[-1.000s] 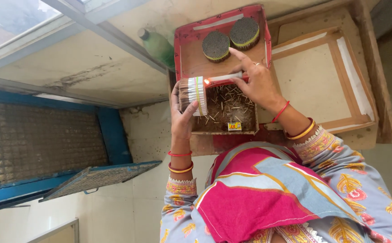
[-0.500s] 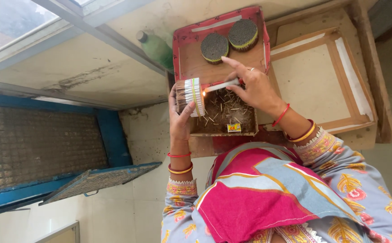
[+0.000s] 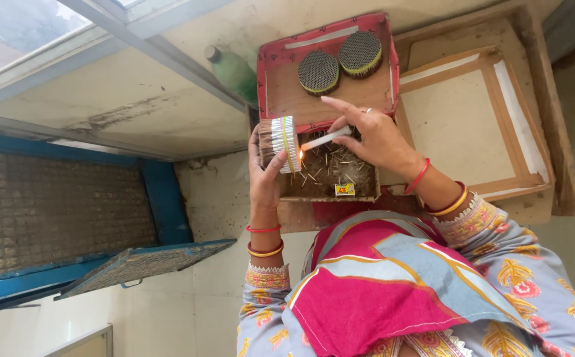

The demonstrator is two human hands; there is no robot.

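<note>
My left hand (image 3: 264, 173) grips a round bundle of thin sticks (image 3: 281, 142) bound with coloured bands, held over a brown box (image 3: 327, 188) of loose sticks. My right hand (image 3: 373, 135) holds a white candle (image 3: 327, 137) nearly level, its small flame touching the bundle's white end. Two finished round stick bundles (image 3: 318, 71) lie in the red tray (image 3: 327, 99) beyond the box. Bangles circle both wrists.
A green bottle (image 3: 233, 71) stands left of the red tray. Flat wooden frames (image 3: 492, 125) lie to the right. A blue-framed mesh tray (image 3: 63, 225) leans at the left, with a second mesh panel (image 3: 142, 264) below it. My pink and patterned clothing fills the bottom.
My right hand has brought the candle down and leftward, so the flame now meets the bundle's end. The left hand has tilted the bundle slightly toward it.
</note>
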